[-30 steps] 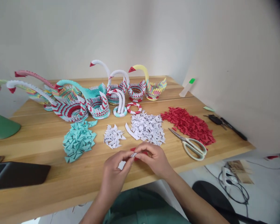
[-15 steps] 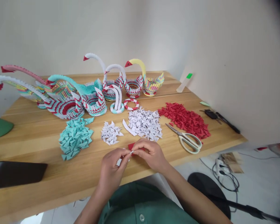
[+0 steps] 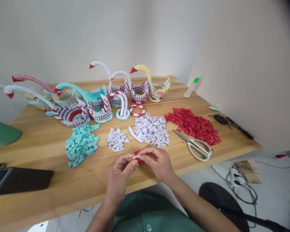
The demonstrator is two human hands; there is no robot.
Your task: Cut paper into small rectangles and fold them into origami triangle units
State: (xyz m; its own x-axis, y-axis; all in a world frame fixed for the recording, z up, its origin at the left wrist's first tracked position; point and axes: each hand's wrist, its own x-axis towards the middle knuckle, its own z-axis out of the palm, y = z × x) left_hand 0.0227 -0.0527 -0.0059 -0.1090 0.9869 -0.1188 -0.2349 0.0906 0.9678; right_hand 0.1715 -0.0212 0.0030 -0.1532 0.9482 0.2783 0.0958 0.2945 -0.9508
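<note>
Between my two hands, over the front of the wooden table, is a small folded white paper piece (image 3: 136,156). My right hand (image 3: 157,161) pinches its right end. My left hand (image 3: 122,167) has its fingers closed at the left end of the same piece. Something red (image 3: 138,159) lies behind and below the fingertips, partly hidden by them. Beyond my hands are a small pile of white paper pieces (image 3: 116,140), a larger white pile (image 3: 152,129) and a curved white strip (image 3: 134,134).
Paper swans (image 3: 99,109) stand along the table's back. A teal pile (image 3: 81,145) lies left, a red pile (image 3: 194,125) right, with scissors (image 3: 199,149) before it. A black box-like object (image 3: 24,180) sits front left; keys (image 3: 221,119) and a pen (image 3: 240,128) lie far right.
The view has shifted, so the table's contents appear slightly lower and mostly further right. The white piece between my fingertips now shows more, and the white paper earlier seen below my left fingers is out of sight.
</note>
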